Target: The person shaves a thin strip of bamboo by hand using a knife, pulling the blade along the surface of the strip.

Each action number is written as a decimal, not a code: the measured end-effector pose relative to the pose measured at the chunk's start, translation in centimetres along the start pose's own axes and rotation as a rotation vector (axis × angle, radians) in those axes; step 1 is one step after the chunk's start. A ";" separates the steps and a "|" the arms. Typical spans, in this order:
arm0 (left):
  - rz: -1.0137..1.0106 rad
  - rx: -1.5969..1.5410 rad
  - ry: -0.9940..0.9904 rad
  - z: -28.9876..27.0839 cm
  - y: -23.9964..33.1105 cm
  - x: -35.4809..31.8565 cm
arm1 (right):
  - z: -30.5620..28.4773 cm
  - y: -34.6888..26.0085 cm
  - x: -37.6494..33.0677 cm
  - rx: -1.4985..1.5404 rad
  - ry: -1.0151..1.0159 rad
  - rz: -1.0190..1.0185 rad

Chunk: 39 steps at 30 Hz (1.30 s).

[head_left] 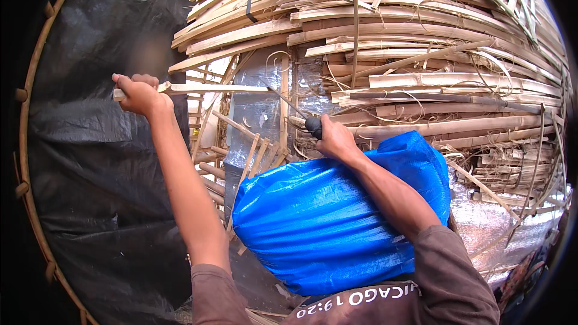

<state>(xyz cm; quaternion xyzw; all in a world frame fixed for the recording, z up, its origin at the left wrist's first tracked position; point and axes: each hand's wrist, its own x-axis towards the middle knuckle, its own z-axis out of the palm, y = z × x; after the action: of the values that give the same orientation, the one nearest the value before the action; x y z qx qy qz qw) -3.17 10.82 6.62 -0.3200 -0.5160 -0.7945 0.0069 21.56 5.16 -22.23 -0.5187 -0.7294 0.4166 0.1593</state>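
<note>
At the far left, a black plastic sheet [90, 162] is framed by a curved bamboo hoop [27, 144]. The left hand [137, 93] is closed tight around one end of a thin pale bamboo strip [211, 89], held level at arm's length. Further right, the right hand [334, 138] is wrapped fully around the dark handle of a slim-bladed knife [295, 111], its tip meeting the strip. It looks like shaving or splitting is under way; the next stroke would call for a steady pull along the strip. A blue tarpaulin bundle [325, 222] rests under the right forearm. Behind, stacked bamboo slats [433, 54] fill the view. The blade edge is hard to make out.
</note>
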 end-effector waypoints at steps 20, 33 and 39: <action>0.072 0.100 0.093 0.7 -3.4 -0.6 | -2.9 -3.1 -1.3 0.158 -0.038 -0.059; 0.095 0.146 0.154 -1.4 -4.8 1.1 | 0.2 1.5 -0.5 0.078 -0.102 0.153; 0.108 0.181 0.197 -2.4 -5.3 1.1 | -1.8 -0.3 -0.3 0.109 -0.106 0.127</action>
<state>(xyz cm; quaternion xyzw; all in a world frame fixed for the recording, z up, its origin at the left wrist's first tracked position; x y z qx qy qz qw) -7.10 11.73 2.24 -0.2661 -0.5642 -0.7708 0.1291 22.71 5.66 -20.83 -0.5317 -0.6786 0.4918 0.1218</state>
